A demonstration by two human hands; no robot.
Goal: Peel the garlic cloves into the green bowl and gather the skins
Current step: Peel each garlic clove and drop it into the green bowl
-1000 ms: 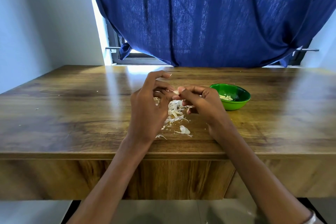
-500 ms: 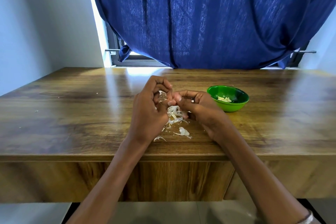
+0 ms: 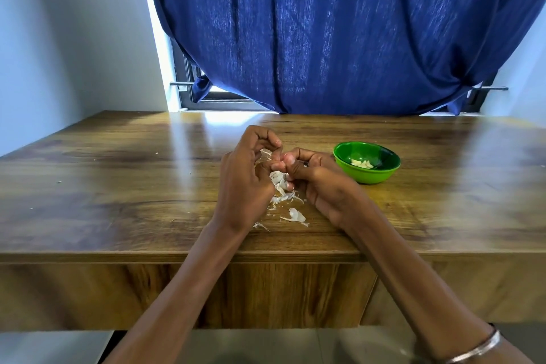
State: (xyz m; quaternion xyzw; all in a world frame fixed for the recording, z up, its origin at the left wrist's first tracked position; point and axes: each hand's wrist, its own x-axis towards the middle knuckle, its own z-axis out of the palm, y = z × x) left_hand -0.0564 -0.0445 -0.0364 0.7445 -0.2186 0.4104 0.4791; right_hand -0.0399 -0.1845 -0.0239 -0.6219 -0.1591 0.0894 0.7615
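Note:
My left hand (image 3: 245, 177) and my right hand (image 3: 319, 183) meet above the wooden table, fingers curled, pinching a garlic clove (image 3: 266, 154) between them; the clove is mostly hidden, only a bit of white skin shows. Under and in front of the hands lies a loose pile of white garlic skins (image 3: 285, 198). The green bowl (image 3: 381, 173) stands just to the right of my right hand and holds several peeled cloves (image 3: 362, 163).
The wooden table (image 3: 118, 186) runs wide to both sides, with a few tiny skin flecks at the left. A blue curtain (image 3: 325, 32) hangs behind the table's far edge, over a window. The near table edge lies under my forearms.
Both hands stay together over the skin pile, working the clove; the fingers have shifted slightly and a bit of skin now shows by my left fingers. The bowl has not moved.

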